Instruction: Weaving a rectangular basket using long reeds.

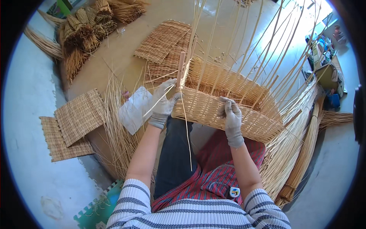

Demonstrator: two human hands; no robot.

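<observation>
A rectangular wicker basket (pixel 213 110) rests at my lap, its walls woven and long upright stakes rising from the far sides. At its left corner stands a thicker wooden stick (pixel 180 70). My left hand (pixel 163 102), in a pale glove, is closed at that corner on a thin wicker strand (pixel 186 126), whose long end hangs down over my leg. Against the front wall, just below the rim, my gloved right hand (pixel 231 117) has its fingers curled together. Whatever lies between those fingertips is hidden.
Woven panels lie on the floor beyond the basket (pixel 163 41) and at the left (pixel 80 114). Loose strands (pixel 118 126) and a white sheet (pixel 135 108) lie left of my legs. Long wicker bundles (pixel 293 152) flank my right; more bundles (pixel 85 32) stand far left.
</observation>
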